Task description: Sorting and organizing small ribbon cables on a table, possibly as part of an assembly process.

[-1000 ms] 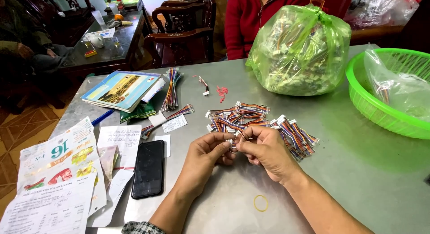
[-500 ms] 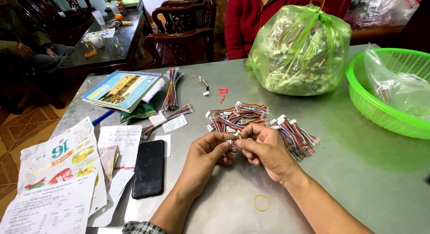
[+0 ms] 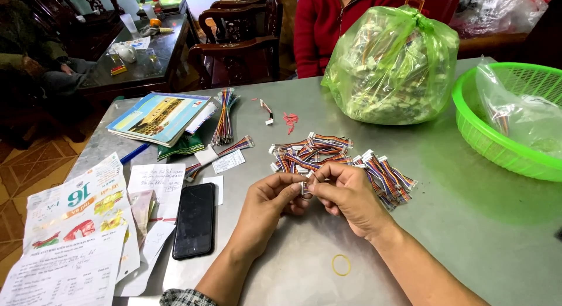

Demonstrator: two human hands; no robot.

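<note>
Grey metal table, evenly lit, reflecting green near the right edge. Beyond it, dark carved wooden chairs and a low glass-topped table at upper left. Orange patterned floor tiles down the left side.

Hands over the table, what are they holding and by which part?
Both the left hand and right hand pinch a small white connector between their fingertips; which part cannot be told.

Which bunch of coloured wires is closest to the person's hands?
The heap of short wire bundles just beyond the fingers; the long bunch by the book lies farther.
</note>
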